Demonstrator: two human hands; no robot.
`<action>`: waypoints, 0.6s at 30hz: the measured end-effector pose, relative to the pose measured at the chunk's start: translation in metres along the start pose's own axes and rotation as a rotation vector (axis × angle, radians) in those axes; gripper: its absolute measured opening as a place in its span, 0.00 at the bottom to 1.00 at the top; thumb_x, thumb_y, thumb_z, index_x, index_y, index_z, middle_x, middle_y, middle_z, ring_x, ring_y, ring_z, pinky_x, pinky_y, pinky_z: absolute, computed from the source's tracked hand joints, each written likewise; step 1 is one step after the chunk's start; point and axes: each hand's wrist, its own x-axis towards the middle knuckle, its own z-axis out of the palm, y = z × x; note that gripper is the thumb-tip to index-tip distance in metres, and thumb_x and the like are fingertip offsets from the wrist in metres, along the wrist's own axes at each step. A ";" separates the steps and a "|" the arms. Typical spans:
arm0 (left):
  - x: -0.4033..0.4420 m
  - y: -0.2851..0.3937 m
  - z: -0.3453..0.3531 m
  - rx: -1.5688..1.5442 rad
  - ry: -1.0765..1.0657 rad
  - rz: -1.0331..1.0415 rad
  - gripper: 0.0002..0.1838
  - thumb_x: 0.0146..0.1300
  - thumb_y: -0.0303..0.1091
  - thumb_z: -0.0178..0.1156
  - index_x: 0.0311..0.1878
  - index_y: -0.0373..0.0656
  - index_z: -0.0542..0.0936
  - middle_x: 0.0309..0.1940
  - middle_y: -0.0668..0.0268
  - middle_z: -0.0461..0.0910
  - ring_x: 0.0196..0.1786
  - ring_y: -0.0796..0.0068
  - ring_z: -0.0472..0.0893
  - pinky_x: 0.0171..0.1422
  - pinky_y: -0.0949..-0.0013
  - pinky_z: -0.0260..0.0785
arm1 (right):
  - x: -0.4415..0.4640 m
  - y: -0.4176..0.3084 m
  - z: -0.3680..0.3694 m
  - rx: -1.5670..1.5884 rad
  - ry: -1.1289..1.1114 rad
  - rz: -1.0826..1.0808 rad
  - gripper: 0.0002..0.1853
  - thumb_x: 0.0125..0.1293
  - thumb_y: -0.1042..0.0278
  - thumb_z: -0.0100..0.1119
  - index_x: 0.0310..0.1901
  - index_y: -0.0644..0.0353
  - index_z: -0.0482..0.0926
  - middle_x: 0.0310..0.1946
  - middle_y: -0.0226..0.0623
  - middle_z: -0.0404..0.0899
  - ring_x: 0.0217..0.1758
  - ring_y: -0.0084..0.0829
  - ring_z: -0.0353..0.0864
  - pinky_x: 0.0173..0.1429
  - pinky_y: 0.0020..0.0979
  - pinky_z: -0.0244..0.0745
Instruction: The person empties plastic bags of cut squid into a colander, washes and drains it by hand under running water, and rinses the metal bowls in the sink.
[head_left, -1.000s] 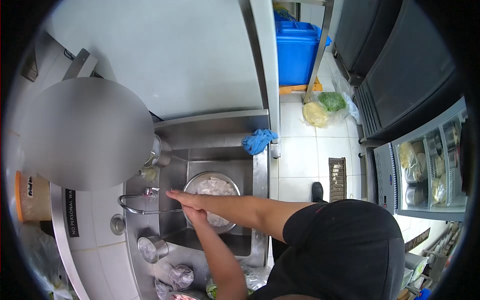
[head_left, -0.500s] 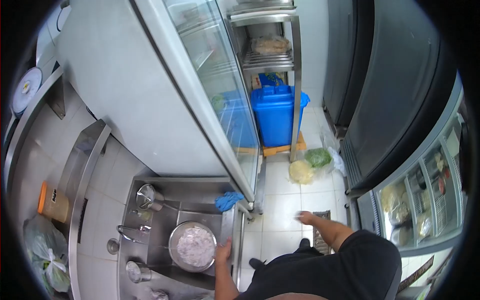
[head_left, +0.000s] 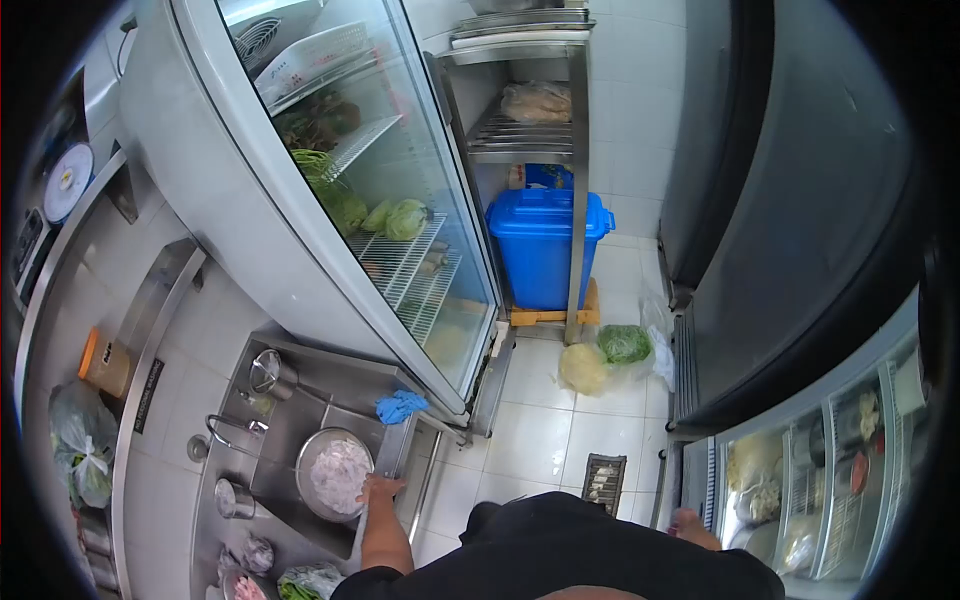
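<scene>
Left-hand fingers: bent at the bowl's near right side; clamped or merely resting, cannot tell.
Left hand [head_left: 380, 490]: just beside the metal bowl [head_left: 305, 490], over the sink's right edge.
Right hand [head_left: 690, 525]: low, near the fridge [head_left: 695, 475] on the right; fingers blurred, grip cannot be told.
Spill risk: a push or snag on the rim might tip the bowl.
Bowl: round, shiny, in the sink [head_left: 340, 415]; pale pinkish contents [head_left: 342, 475] heaped, soft-looking, kind unclear.
Far right sink corner: blue cloth [head_left: 401, 407], crumpled.
Left of bowl: tap [head_left: 235, 432], metal pot [head_left: 235, 500].
</scene>
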 end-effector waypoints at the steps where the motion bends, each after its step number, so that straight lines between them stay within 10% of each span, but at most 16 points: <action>1: 0.000 0.001 -0.001 0.023 -0.007 -0.020 0.73 0.42 0.71 0.73 0.80 0.32 0.47 0.79 0.51 0.57 0.80 0.54 0.60 0.82 0.34 0.42 | 0.000 -0.011 0.036 0.042 -0.078 -0.038 0.20 0.68 0.57 0.59 0.57 0.56 0.75 0.44 0.46 0.76 0.39 0.47 0.82 0.38 0.53 0.84; 6: 0.021 0.030 0.034 0.191 0.134 -0.243 0.46 0.70 0.53 0.51 0.81 0.38 0.47 0.80 0.56 0.56 0.79 0.54 0.60 0.79 0.28 0.40 | -0.046 -0.185 0.171 -0.026 -0.290 -0.335 0.21 0.70 0.57 0.59 0.60 0.55 0.72 0.54 0.40 0.77 0.48 0.41 0.81 0.45 0.49 0.84; 16: 0.057 0.033 0.085 -0.214 0.433 -0.314 0.36 0.71 0.42 0.49 0.80 0.43 0.54 0.78 0.53 0.56 0.81 0.50 0.54 0.82 0.35 0.37 | -0.302 -0.663 0.206 0.119 -0.303 -1.584 0.14 0.72 0.58 0.59 0.54 0.54 0.77 0.34 0.32 0.80 0.30 0.24 0.79 0.31 0.26 0.73; 18: 0.039 0.044 0.043 -0.225 0.223 -0.417 0.36 0.73 0.41 0.47 0.82 0.49 0.52 0.82 0.56 0.49 0.83 0.52 0.49 0.82 0.34 0.37 | -0.383 -0.765 0.177 0.278 -0.218 -1.817 0.18 0.72 0.59 0.62 0.59 0.56 0.77 0.37 0.31 0.80 0.34 0.22 0.78 0.35 0.25 0.75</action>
